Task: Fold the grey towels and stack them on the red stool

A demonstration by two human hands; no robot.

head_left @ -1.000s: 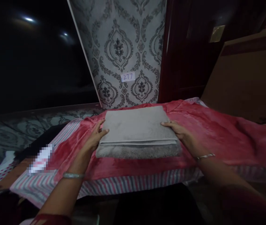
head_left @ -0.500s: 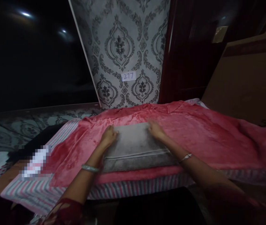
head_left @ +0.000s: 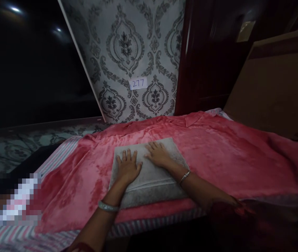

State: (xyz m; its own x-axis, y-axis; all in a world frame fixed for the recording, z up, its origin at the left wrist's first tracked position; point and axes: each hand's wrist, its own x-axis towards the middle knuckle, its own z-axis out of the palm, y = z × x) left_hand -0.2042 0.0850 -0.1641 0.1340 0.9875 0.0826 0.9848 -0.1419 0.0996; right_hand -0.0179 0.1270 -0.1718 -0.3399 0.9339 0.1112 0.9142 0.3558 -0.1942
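A large black flat screen with a thin pale frame (head_left: pixel 33 70) fills the left side of the view, next to a grey wall covered in dark damask patterning (head_left: pixel 128 49); a glossy dark red wooden panel (head_left: pixel 204 59) stands right of the wall, and a big brown cardboard sheet or box (head_left: pixel 277 84) leans at the far right. Below them spreads a wide, plush coral-red blanket (head_left: pixel 225 154), rumpled along its back edge, lying over a white cloth with pink and grey stripes (head_left: pixel 9 238) that shows at the front, the left and the far corner. On the blanket, in front of the wall, lies a folded grey fleecy cloth (head_left: pixel 149 175), roughly rectangular, its layered fold edges facing the person. Both hands rest palm down on top of it: the left hand (head_left: pixel 128 168) on its left part, fingers straight and spread, and the right hand (head_left: pixel 158 154) nearer the back edge, fingers spread too; neither is closed around anything. A pale green bangle (head_left: pixel 108 206) circles the left wrist, and a thin silver-coloured bracelet (head_left: pixel 185 177) the right. Smallest on the wall is a white paper label (head_left: pixel 138 83) handwritten "277".
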